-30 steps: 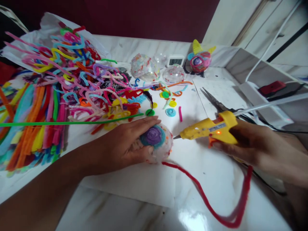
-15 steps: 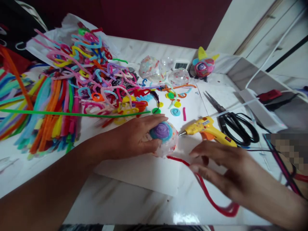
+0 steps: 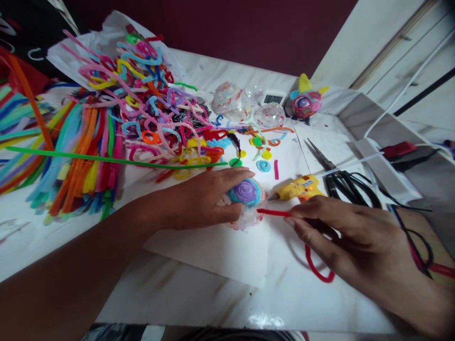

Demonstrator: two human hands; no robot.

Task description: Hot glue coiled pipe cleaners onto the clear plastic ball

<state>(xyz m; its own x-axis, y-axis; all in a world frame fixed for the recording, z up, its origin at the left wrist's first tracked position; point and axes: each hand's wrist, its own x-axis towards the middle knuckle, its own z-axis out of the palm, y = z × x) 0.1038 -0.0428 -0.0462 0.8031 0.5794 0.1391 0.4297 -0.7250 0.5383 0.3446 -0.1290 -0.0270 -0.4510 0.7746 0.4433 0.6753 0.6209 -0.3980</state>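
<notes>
A clear plastic ball (image 3: 249, 219) with a coiled purple and blue disc on top rests on white paper (image 3: 213, 251). My left hand (image 3: 213, 196) grips the ball from its left side, thumb and fingers around the disc. Between the thumb and fingers of my right hand (image 3: 330, 232) is a red pipe cleaner (image 3: 273, 212); its short end points left at the ball's right side, and the rest loops down below the hand. Just behind that hand lies a yellow glue gun (image 3: 296, 188), its nozzle close to the ball.
Black-handled scissors (image 3: 341, 180) lie to the right. Straight pipe cleaners (image 3: 81, 156) and a tangled heap of bent ones (image 3: 152, 104) fill the left. Behind are clear balls (image 3: 231, 102), a small digital clock (image 3: 273, 98) and a decorated ball (image 3: 306, 103) with yellow horns.
My right hand has closed on the red pipe cleaner and lifted it off the table, bringing its end up beside the ball. My left hand keeps its hold on the ball.
</notes>
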